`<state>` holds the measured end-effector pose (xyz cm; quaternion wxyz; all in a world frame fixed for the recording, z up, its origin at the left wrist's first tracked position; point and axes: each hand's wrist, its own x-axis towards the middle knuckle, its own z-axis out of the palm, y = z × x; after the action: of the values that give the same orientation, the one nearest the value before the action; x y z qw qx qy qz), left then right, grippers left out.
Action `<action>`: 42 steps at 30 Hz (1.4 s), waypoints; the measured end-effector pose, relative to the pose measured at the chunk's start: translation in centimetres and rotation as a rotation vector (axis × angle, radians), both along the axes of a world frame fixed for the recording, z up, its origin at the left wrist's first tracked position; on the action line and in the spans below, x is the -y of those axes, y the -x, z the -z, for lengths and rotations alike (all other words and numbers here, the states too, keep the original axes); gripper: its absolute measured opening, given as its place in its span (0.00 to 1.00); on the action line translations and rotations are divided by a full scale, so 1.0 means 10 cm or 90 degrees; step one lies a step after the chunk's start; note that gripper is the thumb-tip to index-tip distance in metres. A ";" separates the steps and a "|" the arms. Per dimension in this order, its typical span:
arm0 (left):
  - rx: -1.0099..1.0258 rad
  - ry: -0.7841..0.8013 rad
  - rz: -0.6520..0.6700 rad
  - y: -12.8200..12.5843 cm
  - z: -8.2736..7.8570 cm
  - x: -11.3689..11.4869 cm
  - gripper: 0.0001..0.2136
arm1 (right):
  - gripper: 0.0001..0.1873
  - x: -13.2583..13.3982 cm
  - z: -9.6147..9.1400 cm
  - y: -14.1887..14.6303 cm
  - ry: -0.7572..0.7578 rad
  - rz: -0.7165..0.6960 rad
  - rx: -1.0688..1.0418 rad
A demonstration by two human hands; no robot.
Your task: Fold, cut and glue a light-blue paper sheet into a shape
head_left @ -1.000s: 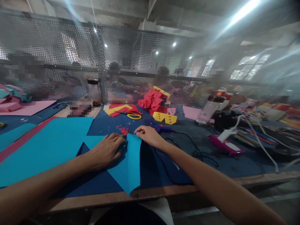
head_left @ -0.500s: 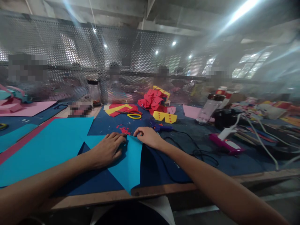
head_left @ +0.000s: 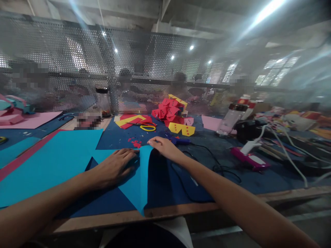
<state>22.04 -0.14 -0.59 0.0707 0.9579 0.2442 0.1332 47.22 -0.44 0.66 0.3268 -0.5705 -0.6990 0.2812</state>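
A blue sheet of paper [head_left: 134, 194] lies at the table's front edge, its right side curling upward. My left hand [head_left: 116, 167] rests on it with the palm down and the fingers stretched out. At the sheet's far right corner, my right hand [head_left: 163, 147] pinches the raised edge between thumb and fingers. Small red paper bits [head_left: 134, 143] are scattered just beyond both hands. Just past my right hand is a blue glue gun [head_left: 179, 140] with a black cord. A larger blue sheet [head_left: 59, 165] spreads to the left, over a red one.
Yellow-handled scissors [head_left: 148, 127] lie by red and yellow paper strips. Behind are a pile of red cut pieces [head_left: 168, 110] and a yellow dotted piece [head_left: 181, 129]. A lidded jar [head_left: 230, 120] and a purple power strip [head_left: 249, 159] with cables stand right. A perforated metal screen [head_left: 144, 62] closes the back.
My right hand has lifted slightly and drawn the sheet's corner up and over to the left, so the right side curls more. My left hand stays nearly in place.
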 end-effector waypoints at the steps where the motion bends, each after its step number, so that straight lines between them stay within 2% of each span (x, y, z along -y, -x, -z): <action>1: -0.002 -0.004 0.000 0.00 0.00 0.00 0.12 | 0.17 0.01 -0.02 0.00 0.003 -0.015 -0.026; 4: 0.007 -0.024 0.008 -0.01 0.00 0.01 0.14 | 0.20 0.03 -0.06 0.02 0.008 -0.058 -0.073; 7: 0.019 -0.038 0.021 -0.01 0.02 0.01 0.15 | 0.21 0.03 -0.06 0.04 0.005 -0.061 -0.081; 13: 0.004 -0.040 0.023 -0.01 0.02 -0.01 0.14 | 0.12 -0.02 -0.03 0.04 0.052 -0.034 -0.162; 19: -0.012 -0.032 0.005 -0.01 0.04 -0.01 0.17 | 0.13 -0.04 -0.05 0.03 0.101 -0.043 -0.215; 25: -0.027 -0.043 0.007 -0.01 0.06 -0.03 0.19 | 0.14 -0.06 -0.02 0.00 0.023 -0.060 -0.136; 29: -0.032 -0.045 -0.004 -0.01 0.08 -0.04 0.19 | 0.13 -0.06 0.01 0.00 0.040 -0.040 -0.054; 37: -0.013 -0.046 -0.036 0.00 0.11 -0.03 0.19 | 0.15 -0.04 0.04 0.00 -0.001 0.001 0.116; 42: -0.024 -0.052 -0.032 0.00 0.11 -0.04 0.19 | 0.14 0.00 0.01 0.04 -0.001 0.013 0.174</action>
<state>22.06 0.22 -1.72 0.0239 0.9559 0.2637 0.1266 46.84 -0.45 0.53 0.2318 -0.6105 -0.7314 0.1967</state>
